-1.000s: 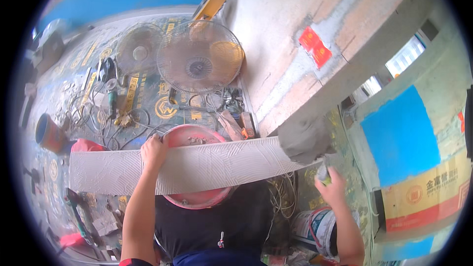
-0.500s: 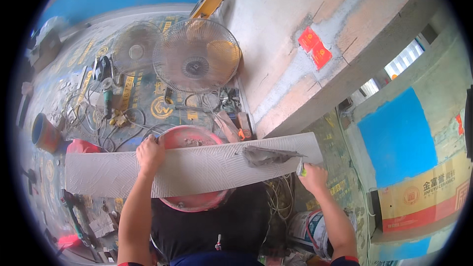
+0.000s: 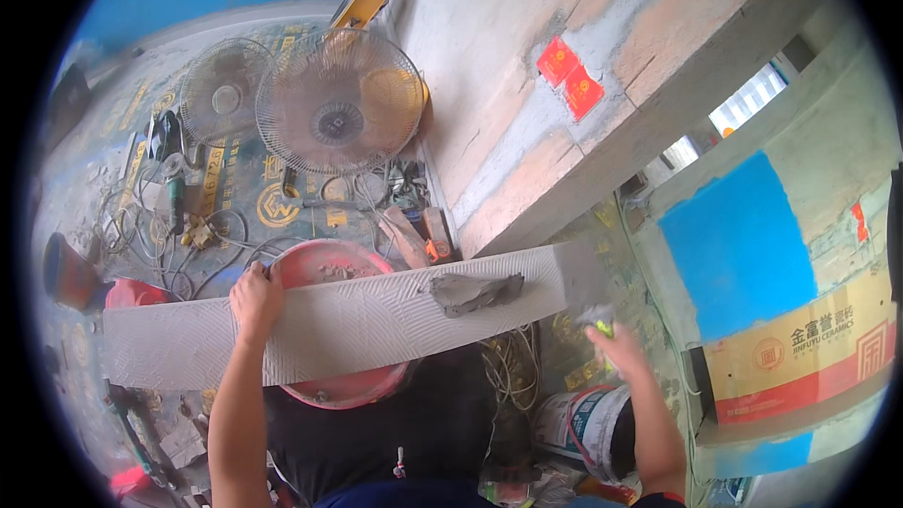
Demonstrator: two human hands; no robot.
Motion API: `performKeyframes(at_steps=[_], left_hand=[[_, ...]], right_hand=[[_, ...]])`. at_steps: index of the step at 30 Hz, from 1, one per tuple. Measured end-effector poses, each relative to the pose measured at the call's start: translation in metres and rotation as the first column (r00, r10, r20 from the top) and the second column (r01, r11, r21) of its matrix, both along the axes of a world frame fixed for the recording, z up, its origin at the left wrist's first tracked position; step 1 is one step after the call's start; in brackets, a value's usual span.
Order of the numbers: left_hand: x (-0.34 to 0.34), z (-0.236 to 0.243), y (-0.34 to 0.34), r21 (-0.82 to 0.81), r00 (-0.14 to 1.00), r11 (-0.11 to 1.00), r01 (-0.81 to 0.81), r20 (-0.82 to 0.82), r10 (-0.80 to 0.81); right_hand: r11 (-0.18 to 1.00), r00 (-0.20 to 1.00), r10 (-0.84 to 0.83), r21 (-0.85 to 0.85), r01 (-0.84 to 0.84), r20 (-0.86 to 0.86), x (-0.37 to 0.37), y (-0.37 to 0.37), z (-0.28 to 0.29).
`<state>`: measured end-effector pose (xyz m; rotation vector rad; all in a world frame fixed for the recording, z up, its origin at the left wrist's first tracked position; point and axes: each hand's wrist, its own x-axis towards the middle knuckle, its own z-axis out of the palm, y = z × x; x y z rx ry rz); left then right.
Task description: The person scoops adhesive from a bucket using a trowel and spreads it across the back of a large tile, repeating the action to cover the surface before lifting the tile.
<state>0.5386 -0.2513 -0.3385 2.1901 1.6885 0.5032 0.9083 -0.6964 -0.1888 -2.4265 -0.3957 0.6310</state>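
Note:
A long, narrow tile (image 3: 329,325) lies across a red tub (image 3: 299,265), its upper face coated in grey mortar combed into ridges. My left hand (image 3: 256,301) is closed over its far edge, left of the middle. A thick lump of mortar (image 3: 475,292) sits on the coating, right of the middle. At the tile's right end, my right hand (image 3: 621,350) is wrapped round the green-and-grey handle of a trowel (image 3: 585,287). Motion smears the trowel's blade, so its exact contact with the tile end is unclear. More mortar shows inside the tub behind the tile.
A large fan (image 3: 340,103) stands beyond the tub, near a bare wall (image 3: 489,56). Cables and an angle grinder (image 3: 176,193) lie at far left. A white bucket (image 3: 588,433) sits below my right forearm, and a carton (image 3: 800,353) leans at right.
The trowel has moved off the mortar lump to the tile's right end, with my right hand going outward. The lump stays on the tile. My left hand keeps its grip.

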Motion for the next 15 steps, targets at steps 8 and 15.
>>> performKeyframes(at_steps=[8, 15], left_hand=[[-0.007, -0.008, 0.001, 0.012, 0.999, 1.000, 0.012, -0.047, -0.011], [-0.003, -0.005, 0.001, 0.026, 1.000, 1.000, 0.004, -0.021, -0.003]], right_hand=[[0.992, 0.827, 0.119, 0.107, -0.071, -0.550, -0.109, 0.053, -0.070], [0.916, 0.543, 0.157, 0.327, 0.232, -0.825, -0.154, 0.063, -0.066]])
